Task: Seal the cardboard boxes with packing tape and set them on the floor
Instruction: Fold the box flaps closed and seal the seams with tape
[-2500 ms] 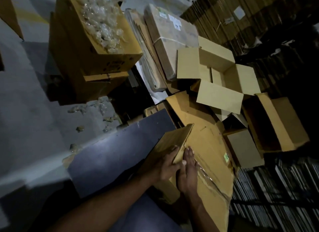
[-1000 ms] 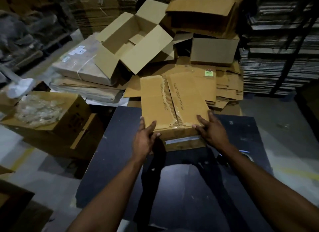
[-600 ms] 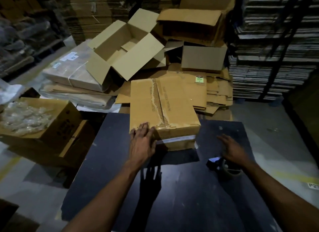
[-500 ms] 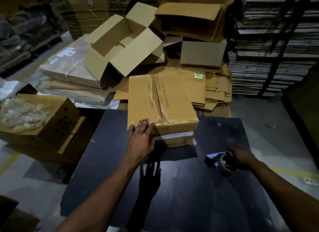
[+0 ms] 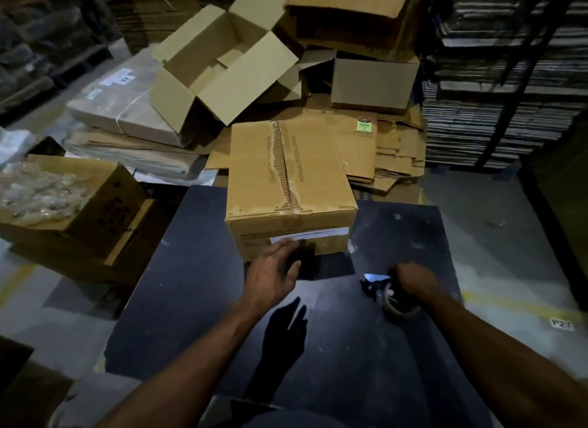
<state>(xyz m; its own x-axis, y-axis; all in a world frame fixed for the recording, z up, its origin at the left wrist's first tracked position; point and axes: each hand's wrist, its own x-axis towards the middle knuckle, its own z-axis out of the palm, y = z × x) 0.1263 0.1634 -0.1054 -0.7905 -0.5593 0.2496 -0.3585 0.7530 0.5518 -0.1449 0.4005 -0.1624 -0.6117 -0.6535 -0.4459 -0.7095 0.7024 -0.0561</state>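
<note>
A closed brown cardboard box (image 5: 289,179) with torn old tape along its top seam stands at the far edge of the dark table (image 5: 191,300). My left hand (image 5: 273,271) hovers with relaxed fingers just in front of the box's near face, off the box. My right hand (image 5: 413,282) grips a tape dispenser (image 5: 386,295) with its roll of packing tape, at the table's right side, below and right of the box.
An open empty box (image 5: 222,64) and flattened cartons (image 5: 381,147) lie behind the table. A box of clear plastic pieces (image 5: 47,192) stands to the left. Stacked flat cardboard (image 5: 493,93) fills racks at the right. Grey floor (image 5: 496,224) shows beside the table.
My left hand has come off the box's top corner and moved back toward me. My right hand, having reached for the tape dispenser, now grips it and has lifted it slightly.
</note>
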